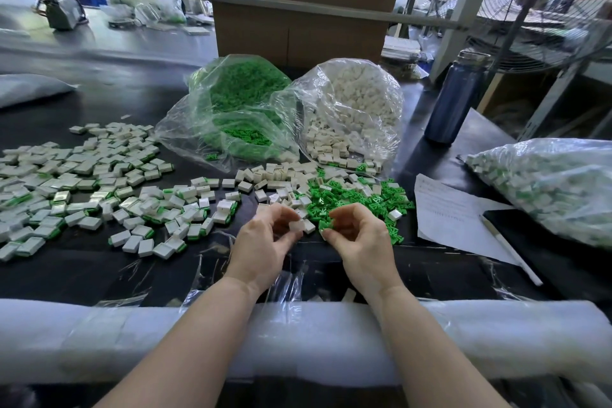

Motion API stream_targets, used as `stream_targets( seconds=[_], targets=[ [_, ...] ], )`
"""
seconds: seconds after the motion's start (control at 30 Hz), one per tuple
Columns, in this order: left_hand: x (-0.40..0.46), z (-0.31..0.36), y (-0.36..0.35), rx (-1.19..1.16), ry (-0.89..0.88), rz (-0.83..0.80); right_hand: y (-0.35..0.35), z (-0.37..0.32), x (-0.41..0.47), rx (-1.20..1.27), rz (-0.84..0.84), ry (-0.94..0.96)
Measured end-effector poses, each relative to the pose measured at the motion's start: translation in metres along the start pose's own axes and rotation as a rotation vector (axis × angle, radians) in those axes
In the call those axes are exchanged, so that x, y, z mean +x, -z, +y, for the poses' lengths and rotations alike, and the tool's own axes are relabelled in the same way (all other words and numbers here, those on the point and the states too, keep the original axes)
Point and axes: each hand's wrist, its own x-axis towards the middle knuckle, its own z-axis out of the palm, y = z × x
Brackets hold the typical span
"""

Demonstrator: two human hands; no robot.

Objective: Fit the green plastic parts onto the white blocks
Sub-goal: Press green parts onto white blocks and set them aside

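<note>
Three plastic bags (351, 109), one bottle (455, 99), one pen (510, 248), two hands (265, 242).

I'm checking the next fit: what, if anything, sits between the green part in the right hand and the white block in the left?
Nothing visible. The left hand pinches a white block, the right hand pinches a green part, and only open air above the table separates them.

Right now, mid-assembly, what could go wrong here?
1. The left hand pinches a white block only by its fingertips; it could slip when the green part in the right hand is pressed in.
2. The loose green parts and loose white blocks overlap, so a wrong pick is possible.
3. The finished pieces sprawl close to the unassembled blocks and may mix.
</note>
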Motion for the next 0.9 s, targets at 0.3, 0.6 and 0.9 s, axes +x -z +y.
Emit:
stream_targets(
  seconds=[0.3, 0.6, 0.9],
  targets=[
    [-0.0007, 0.0062, 0.0024, -0.33, 0.075, -0.158, 0.0029, -0.0056, -0.0008, 0.184, -0.142, -0.01],
    [0.0007, 0.0013, 0.002, -0.313, 0.081, -0.182, 0.0018, -0.0059, -0.0023, 0.167, -0.146, -0.001],
    [0.0014, -0.0008, 0.0029, -0.318, 0.07, -0.208, 0.0021, -0.0049, -0.0019, 0.123, -0.132, -0.004]
  ],
)
